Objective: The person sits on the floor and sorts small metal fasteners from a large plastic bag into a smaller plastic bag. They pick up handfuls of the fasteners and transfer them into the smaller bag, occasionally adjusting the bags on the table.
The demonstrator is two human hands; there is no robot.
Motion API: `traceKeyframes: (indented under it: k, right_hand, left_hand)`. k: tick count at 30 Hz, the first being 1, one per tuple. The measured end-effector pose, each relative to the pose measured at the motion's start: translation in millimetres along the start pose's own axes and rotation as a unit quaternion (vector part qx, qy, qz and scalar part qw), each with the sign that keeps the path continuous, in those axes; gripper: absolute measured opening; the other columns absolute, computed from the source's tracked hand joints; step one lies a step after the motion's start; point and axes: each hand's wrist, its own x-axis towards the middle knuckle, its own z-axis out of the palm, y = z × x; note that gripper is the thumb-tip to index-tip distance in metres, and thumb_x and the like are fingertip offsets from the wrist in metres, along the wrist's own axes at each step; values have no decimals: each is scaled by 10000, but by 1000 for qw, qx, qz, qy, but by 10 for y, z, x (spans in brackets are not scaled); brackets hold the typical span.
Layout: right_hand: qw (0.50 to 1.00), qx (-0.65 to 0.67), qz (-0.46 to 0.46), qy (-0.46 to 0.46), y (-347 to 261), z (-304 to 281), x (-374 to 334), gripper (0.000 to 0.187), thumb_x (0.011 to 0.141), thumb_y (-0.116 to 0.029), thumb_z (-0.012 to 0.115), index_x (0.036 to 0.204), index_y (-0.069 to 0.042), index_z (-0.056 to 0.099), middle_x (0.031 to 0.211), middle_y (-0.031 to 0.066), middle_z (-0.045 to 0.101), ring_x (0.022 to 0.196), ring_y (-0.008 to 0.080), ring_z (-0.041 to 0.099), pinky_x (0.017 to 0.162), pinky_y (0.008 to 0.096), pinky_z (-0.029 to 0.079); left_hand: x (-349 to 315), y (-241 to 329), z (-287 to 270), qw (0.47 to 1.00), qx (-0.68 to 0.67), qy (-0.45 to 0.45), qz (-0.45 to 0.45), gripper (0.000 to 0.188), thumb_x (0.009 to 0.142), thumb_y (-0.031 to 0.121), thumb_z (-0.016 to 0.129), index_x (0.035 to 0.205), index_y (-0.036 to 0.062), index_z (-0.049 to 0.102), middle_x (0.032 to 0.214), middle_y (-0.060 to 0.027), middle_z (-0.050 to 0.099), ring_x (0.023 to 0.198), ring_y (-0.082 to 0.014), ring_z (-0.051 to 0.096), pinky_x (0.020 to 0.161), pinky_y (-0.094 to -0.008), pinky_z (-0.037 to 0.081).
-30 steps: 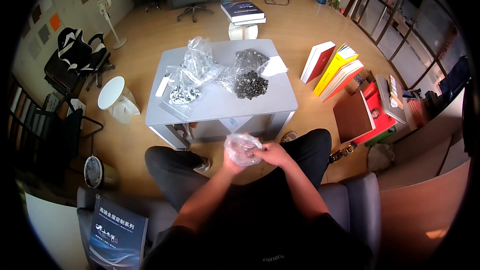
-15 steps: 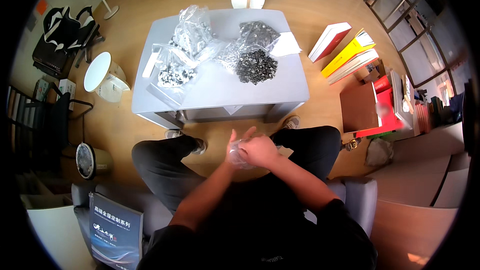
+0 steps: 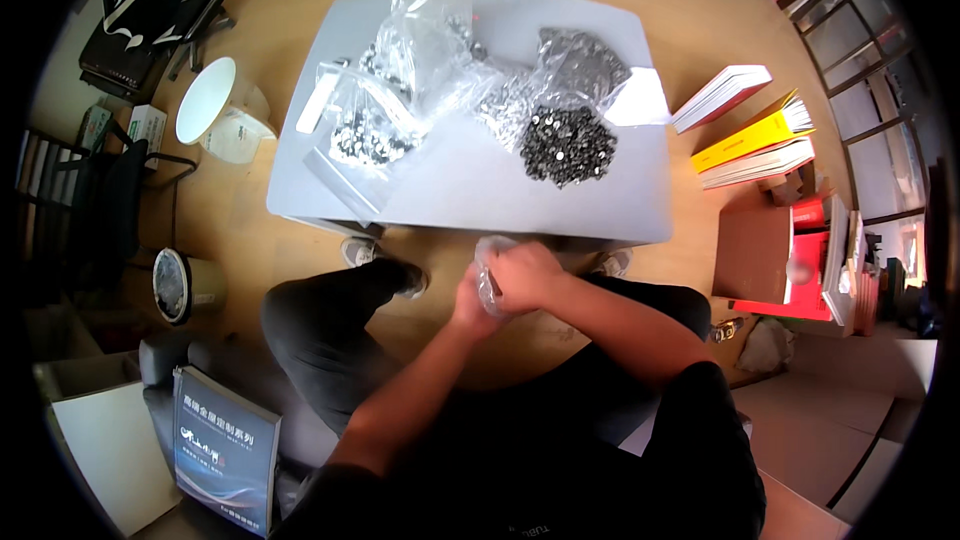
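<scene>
Between my knees, just short of the table's near edge, my two hands are together around a small clear plastic bag (image 3: 487, 285). My left hand (image 3: 471, 305) is closed on the bag's left side, its fingers partly hidden. Over the other side lies my right hand (image 3: 529, 275), its fingers curled onto the plastic. Whatever the bag contains cannot be made out. On the grey table (image 3: 480, 190) stand a large clear bag (image 3: 425, 45) and a smaller open bag of black and white small parts (image 3: 365, 135). To their right is a pile of small dark parts (image 3: 568, 146) beside a bag of similar parts (image 3: 582, 65).
A flat clear bag (image 3: 345, 183) and a white strip (image 3: 318, 103) lie at the table's left; a white sheet (image 3: 640, 98) is at its right. Upright books (image 3: 750, 145) and a brown box (image 3: 752, 255) stand right of the table. A white bucket (image 3: 210, 110) stands left.
My view has shifted, so the table appears lower and further right. My hands have moved up toward the table edge, and the left fingers that were stretched out are now closed around the bag.
</scene>
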Motion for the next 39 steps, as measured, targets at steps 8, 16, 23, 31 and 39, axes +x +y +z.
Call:
traceKeyframes:
  k: [8,16,23,31,39]
  right_hand:
    - [998,30,-15,58,307,51,-63,320,860,-326,704,1053,-73,669,897,136,737,833,381,726,741,517,581]
    - [987,93,-102,77,395,270,-27,196,904,-230,590,884,-104,739,950,160,751,901,377,715,792,532,557]
    - [989,100,-46,94,524,537,-65,140,912,-202,626,855,-84,677,984,168,721,908,369,702,800,512,564]
    - [957,158,0,244,705,-364,-240,40,927,-182,734,915,-149,716,877,117,727,786,374,704,683,458,562]
    - [937,103,100,318,1218,-526,-120,312,879,-188,824,1178,-129,755,1094,66,731,922,265,739,803,390,588]
  left_hand:
    - [265,-45,52,989,-134,43,-40,471,1135,343,391,1494,74,536,1434,-142,629,1304,-305,629,1075,-489,542]
    - [366,-152,135,993,-57,68,-81,561,1118,470,394,1523,109,539,1512,-137,601,1382,-346,582,1171,-533,468]
    - [360,-22,214,986,-145,41,-75,580,1120,521,413,1497,105,562,1511,-141,606,1389,-331,578,1162,-528,474]
    - [460,-90,174,985,-117,112,-65,570,1106,544,404,1497,151,535,1443,-92,604,1304,-344,587,1050,-589,505]
    - [483,-148,-30,983,-120,114,-75,524,1107,505,420,1501,176,527,1472,-74,573,1366,-376,555,1061,-608,483]
